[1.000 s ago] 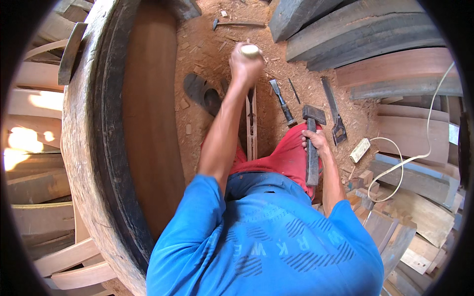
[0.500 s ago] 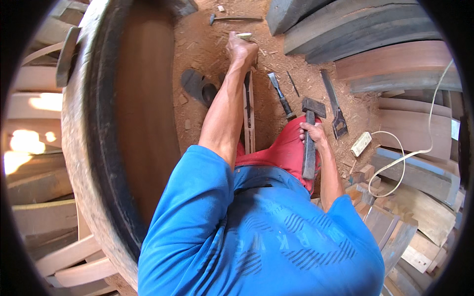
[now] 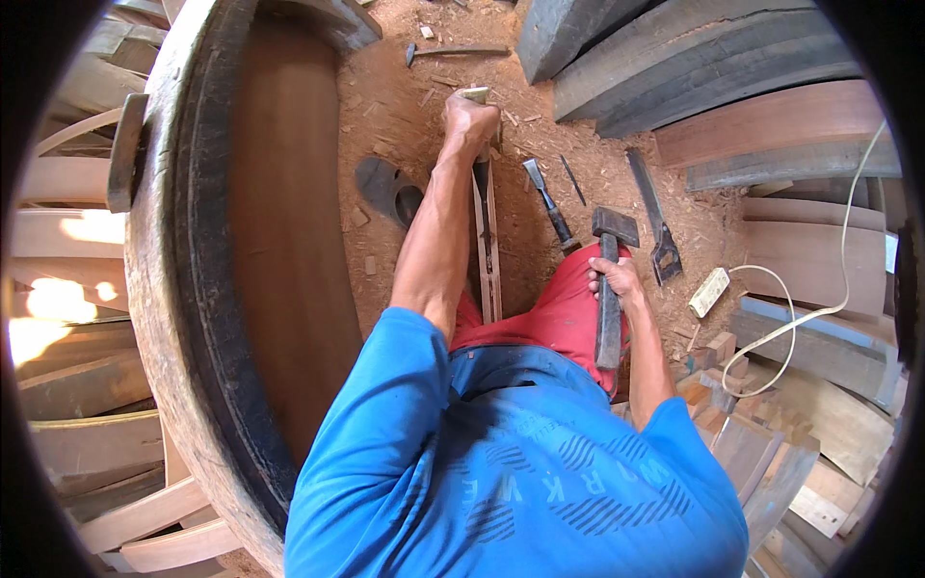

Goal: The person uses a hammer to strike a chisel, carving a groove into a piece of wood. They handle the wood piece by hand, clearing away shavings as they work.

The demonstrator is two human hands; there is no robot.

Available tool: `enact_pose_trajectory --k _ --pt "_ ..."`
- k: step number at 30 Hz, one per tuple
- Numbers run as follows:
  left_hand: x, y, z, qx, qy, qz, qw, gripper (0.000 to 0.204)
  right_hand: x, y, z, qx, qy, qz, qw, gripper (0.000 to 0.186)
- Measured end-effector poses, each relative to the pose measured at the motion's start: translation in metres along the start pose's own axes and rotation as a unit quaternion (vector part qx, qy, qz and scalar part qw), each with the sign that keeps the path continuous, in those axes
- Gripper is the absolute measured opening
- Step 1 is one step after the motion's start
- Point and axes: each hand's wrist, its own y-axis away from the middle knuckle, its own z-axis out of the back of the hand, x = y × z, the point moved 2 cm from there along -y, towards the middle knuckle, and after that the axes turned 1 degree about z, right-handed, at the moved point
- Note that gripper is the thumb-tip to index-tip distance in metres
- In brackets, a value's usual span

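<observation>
My left hand (image 3: 470, 125) is closed round a light-coloured handle (image 3: 474, 94) above a long, narrow wooden piece (image 3: 491, 279) between my legs. A dark bar (image 3: 481, 178) shows just below that hand along this piece; whether it joins the handle I cannot tell. My right hand (image 3: 617, 275) grips a heavy dark hammer (image 3: 609, 318) by its handle, over my red-clad thigh, its head uppermost. Just beyond lie a wide chisel (image 3: 545, 198), a thin dark rod (image 3: 573, 179) and a saw (image 3: 657, 226) on shavings. A dark sandal (image 3: 376, 183) shows left of the wooden piece.
A large curved timber (image 3: 164, 318) runs along my left, with stacked boards beyond. Dark curved planks (image 3: 694, 58) fill the upper right. A small hammer (image 3: 458, 49) lies on the far floor. A power strip (image 3: 709, 293) with a looping white cable sits on my right.
My left hand moved away from me, then slightly back, and its handle's top now tilts more sideways. My right hand keeps the hammer against my thigh.
</observation>
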Motion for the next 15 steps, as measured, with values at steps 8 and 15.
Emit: enact_pose_trajectory --k 8,15 --pt "-0.003 -0.003 -0.011 0.053 -0.032 0.087 0.994 0.039 -0.008 -0.001 0.000 -0.008 0.009 -0.008 1.000 0.020" --pt "-0.013 0.009 -0.010 -0.024 0.010 -0.011 1.000 0.020 -0.010 0.002 0.002 -0.016 -0.031 0.004 0.999 0.021"
